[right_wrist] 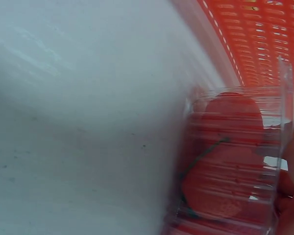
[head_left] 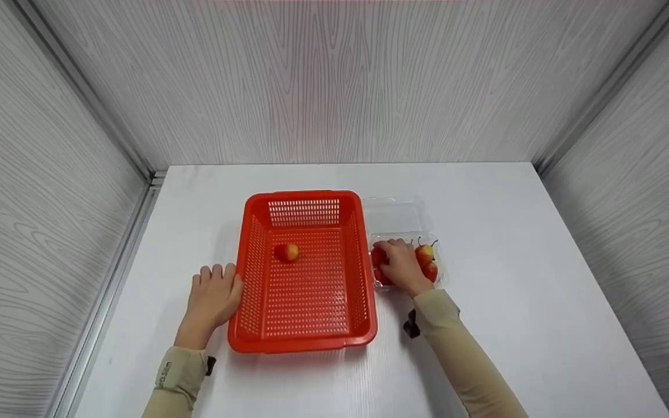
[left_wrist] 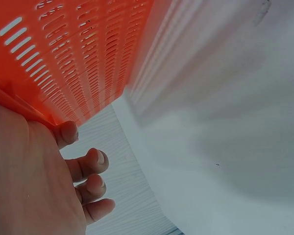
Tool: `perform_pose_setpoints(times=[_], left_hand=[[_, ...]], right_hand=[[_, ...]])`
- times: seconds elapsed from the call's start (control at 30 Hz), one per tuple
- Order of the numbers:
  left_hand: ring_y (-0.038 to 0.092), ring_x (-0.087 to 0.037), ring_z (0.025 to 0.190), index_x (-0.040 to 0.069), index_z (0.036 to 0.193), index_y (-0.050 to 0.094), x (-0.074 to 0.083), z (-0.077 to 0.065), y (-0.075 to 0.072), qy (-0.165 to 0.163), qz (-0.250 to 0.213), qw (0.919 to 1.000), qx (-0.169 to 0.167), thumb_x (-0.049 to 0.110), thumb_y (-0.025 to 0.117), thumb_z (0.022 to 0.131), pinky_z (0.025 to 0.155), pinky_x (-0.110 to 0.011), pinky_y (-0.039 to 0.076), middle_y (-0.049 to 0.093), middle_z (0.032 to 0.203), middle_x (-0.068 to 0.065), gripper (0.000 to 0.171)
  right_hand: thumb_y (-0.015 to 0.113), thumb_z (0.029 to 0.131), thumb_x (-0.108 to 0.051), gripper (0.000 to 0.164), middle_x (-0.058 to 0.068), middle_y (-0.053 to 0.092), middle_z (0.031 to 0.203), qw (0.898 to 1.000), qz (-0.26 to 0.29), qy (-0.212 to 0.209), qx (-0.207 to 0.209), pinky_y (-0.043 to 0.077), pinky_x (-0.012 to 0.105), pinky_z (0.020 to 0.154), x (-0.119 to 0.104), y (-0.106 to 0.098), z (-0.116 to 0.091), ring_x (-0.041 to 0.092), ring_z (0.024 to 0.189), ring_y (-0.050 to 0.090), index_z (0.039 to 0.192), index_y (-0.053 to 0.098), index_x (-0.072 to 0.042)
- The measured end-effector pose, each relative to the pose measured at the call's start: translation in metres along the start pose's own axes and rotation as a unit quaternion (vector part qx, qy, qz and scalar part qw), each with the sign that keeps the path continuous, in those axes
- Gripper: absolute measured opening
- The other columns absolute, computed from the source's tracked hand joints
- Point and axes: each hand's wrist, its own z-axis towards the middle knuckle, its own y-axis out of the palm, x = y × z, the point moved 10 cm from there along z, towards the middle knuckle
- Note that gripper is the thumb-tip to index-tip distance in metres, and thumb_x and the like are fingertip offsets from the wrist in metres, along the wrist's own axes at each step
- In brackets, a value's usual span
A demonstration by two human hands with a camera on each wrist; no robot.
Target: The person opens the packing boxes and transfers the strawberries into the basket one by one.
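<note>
A red perforated plastic basket (head_left: 302, 343) stands mid-table, with one red-and-yellow, pear-like fruit (head_left: 287, 252) on its floor. My left hand (head_left: 211, 295) rests against the basket's left rim, its fingers loosely extended outside the wall; in the left wrist view the palm lies along the rim (left_wrist: 19, 105). To the basket's right, my right hand (head_left: 402, 264) reaches down into a clear plastic clamshell box (head_left: 440, 273). Its bent fingers touch red fruit there; whether they grip one is hidden. More stemmed fruits (head_left: 424, 253) lie beside that hand, and reds (right_wrist: 232, 117) show through the box wall.
The box's clear lid (head_left: 395, 216) lies folded back behind it, near the basket's right wall. All of this is on a white table (head_left: 514, 278) with grey wood-grain panels (head_left: 334, 81) at the back and both sides.
</note>
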Motion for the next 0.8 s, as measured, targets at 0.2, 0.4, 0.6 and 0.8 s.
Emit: perform_pose_setpoints(times=[0.2, 0.4, 0.6, 0.8], left_hand=[[0.036, -0.036, 0.088, 0.003, 0.105, 0.045, 0.000, -0.001, 0.001, -0.002, 0.002, 1.0000, -0.004, 0.028, 0.036, 0.104, 0.077, -0.050, 0.030, 0.040, 0.090, -0.015, 0.026], [0.036, -0.036, 0.088, 0.004, 0.103, 0.044, 0.001, -0.001, 0.000, 0.001, 0.005, 1.0000, 0.002, 0.028, 0.036, 0.104, 0.077, -0.049, 0.029, 0.040, 0.090, -0.015, 0.025], [0.037, -0.036, 0.087, 0.003, 0.102, 0.045, 0.003, -0.001, -0.003, 0.008, 0.017, 0.9998, 0.011, 0.027, 0.036, 0.103, 0.076, -0.050, 0.030, 0.041, 0.089, -0.016, 0.025], [0.037, -0.036, 0.088, 0.003, 0.102, 0.045, 0.002, 0.000, -0.004, 0.011, 0.015, 0.9997, 0.013, 0.027, 0.036, 0.103, 0.078, -0.051, 0.030, 0.041, 0.090, -0.017, 0.025]], right_hand=[[0.072, 0.080, 0.001, 0.038, 0.015, 0.068, 0.104, 1.000, -0.005, 0.016, -0.009, 0.041, 0.053, 0.090, 0.003, 0.003, -0.002, 0.034, 0.097, 0.059, 0.117, 0.068, -0.004], [0.073, 0.082, -0.005, 0.034, 0.014, 0.067, 0.104, 0.999, -0.010, 0.032, -0.003, 0.041, 0.052, 0.092, 0.007, 0.001, -0.001, 0.034, 0.099, 0.059, 0.116, 0.067, -0.004], [0.078, 0.079, -0.010, 0.038, 0.017, 0.066, 0.103, 0.999, -0.011, 0.023, 0.028, 0.044, 0.053, 0.087, 0.007, -0.007, 0.000, 0.037, 0.096, 0.060, 0.114, 0.066, -0.003], [0.081, 0.079, -0.014, 0.039, 0.014, 0.066, 0.105, 0.999, -0.001, 0.015, 0.048, 0.043, 0.050, 0.089, 0.004, -0.013, 0.000, 0.034, 0.098, 0.058, 0.114, 0.067, -0.005]])
